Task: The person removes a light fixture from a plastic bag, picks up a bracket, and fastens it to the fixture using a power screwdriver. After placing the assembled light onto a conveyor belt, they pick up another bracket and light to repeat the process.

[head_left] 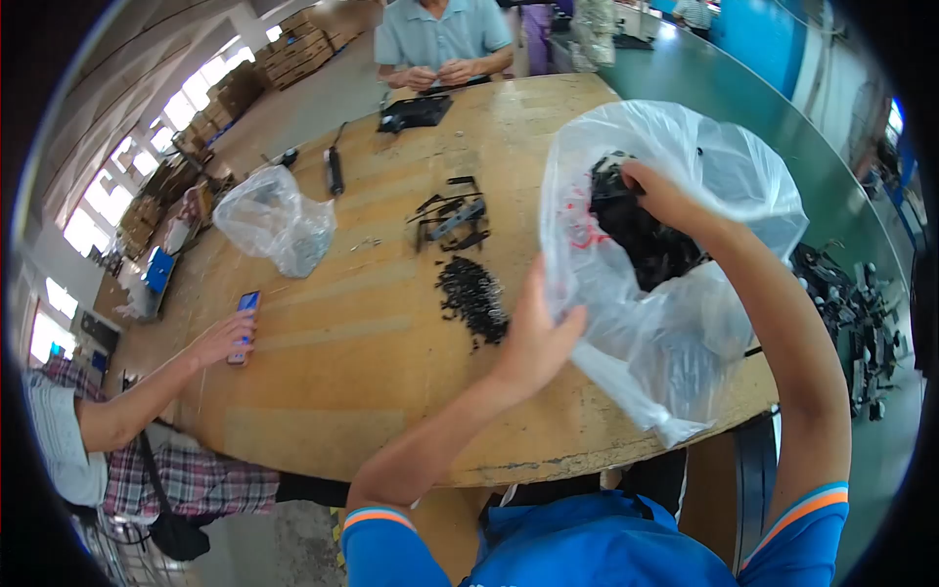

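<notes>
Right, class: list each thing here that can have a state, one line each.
Large plastic bag, open, black parts inside.
Left hand, gripping the bag's edge.
Right hand, inside the bag; grip unclear.
Small plastic bag, slumped on the table.
Loose pile, spread on the table.
Phone, flat, co-worker's hand on it.

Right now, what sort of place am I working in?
Likely a factory assembly floor: stacked cartons, co-workers round one big wooden table, and small black parts heaped beside a plastic bag.
</notes>
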{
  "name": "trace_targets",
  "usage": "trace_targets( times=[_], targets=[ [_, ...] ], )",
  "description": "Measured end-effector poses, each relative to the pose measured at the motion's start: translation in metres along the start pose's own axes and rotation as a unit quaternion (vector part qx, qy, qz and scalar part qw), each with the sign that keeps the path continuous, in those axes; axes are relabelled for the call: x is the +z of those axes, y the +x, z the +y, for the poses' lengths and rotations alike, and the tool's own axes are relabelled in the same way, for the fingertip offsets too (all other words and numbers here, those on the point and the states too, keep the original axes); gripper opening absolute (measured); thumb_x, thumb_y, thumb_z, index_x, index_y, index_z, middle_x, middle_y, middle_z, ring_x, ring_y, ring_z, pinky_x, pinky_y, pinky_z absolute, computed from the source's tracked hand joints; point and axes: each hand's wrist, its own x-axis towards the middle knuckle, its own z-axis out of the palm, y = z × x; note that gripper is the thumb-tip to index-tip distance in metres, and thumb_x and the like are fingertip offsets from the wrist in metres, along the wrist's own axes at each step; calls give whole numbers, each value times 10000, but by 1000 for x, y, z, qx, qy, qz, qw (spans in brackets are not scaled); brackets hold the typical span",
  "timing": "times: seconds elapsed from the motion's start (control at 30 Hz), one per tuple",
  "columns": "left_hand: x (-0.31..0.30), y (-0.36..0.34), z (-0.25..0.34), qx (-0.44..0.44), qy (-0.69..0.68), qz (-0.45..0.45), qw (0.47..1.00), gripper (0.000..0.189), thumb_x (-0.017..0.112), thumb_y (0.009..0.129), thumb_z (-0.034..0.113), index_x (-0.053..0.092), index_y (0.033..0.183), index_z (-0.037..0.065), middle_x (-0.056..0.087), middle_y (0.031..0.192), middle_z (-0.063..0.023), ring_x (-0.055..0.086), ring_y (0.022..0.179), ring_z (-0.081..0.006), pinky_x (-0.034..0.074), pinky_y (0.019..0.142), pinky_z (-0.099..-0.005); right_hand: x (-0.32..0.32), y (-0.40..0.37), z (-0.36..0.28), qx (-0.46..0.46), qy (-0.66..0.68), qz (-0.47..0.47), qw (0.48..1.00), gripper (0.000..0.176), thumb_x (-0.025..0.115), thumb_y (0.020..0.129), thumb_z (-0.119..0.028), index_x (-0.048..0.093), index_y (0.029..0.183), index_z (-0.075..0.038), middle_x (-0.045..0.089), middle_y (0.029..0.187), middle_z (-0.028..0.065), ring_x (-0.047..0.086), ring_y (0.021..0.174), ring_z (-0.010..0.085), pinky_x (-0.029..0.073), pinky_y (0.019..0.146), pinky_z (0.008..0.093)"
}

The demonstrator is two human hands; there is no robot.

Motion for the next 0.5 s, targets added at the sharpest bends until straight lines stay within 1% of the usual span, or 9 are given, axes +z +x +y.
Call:
trace_targets(
  times=[0.07,0.1,0.13,0.23,0.3,0.37,0.43,0.47,0.5],
  targets=[
    [-6,1,18,-1,-50,2,999,633,553,798,5,246,1349,-50,445,1224,-144,461,1106,-209,373,957,-311,-25,6,-13,29,-33,-18,999,201,568,652,25,530,840,-34,585,737,177,577,744,377,428,645,440],
    [-7,4,24,25,-78,-3,997,583,519,810,-27,268,1335,-45,446,1230,-119,467,1096,-195,384,938,-300,-38,9,-19,48,-52,-35,997,178,560,650,26,531,818,-23,578,705,171,576,734,368,426,638,432],
    [-8,4,33,11,-103,-9,995,560,504,818,-31,275,1329,-43,447,1229,-114,466,1096,-184,384,935,-299,-46,12,-22,60,-58,-37,996,178,560,650,26,531,818,-23,578,705,171,576,734,368,426,638,432],
    [-9,2,62,-23,-142,-31,989,528,478,831,-39,284,1322,-39,448,1227,-109,461,1102,-164,381,936,-299,-60,22,-28,46,-77,-16,996,122,557,659,11,549,778,-13,595,736,179,580,735,360,437,640,412],
    [-7,4,70,-38,-157,-45,986,518,467,836,-41,285,1321,-37,448,1227,-108,457,1108,-156,377,941,-300,-67,25,-34,9,-22,3,1000,100,557,677,-8,583,774,-11,609,755,185,584,720,358,452,636,395],
    [-2,4,71,33,-153,-9,988,501,531,825,3,336,1287,1,477,997,-11,467,770,-50,414,646,-192,-94,27,-48,30,27,30,999,107,569,682,-25,618,776,-12,610,727,179,589,685,339,467,633,381],
    [-3,2,66,33,-126,-8,991,504,529,828,3,329,1290,1,482,993,-8,470,774,-46,416,651,-189,-107,26,-56,31,-62,-77,995,116,581,686,-32,622,790,-3,609,694,168,594,672,315,472,633,367],
    [-2,1,65,30,-135,-14,990,520,524,826,-3,315,1302,0,476,1030,-23,476,827,-64,416,693,-199,-109,21,-54,14,-60,-111,992,114,604,693,-59,614,783,11,611,657,123,598,609,238,476,589,339],
    [-3,1,65,29,-144,-19,989,537,519,823,-10,301,1314,-2,470,1067,-37,483,880,-81,417,735,-209,-114,15,-55,16,-59,-107,992,114,604,693,-59,614,783,11,611,657,123,598,609,238,476,589,339]
  ],
)
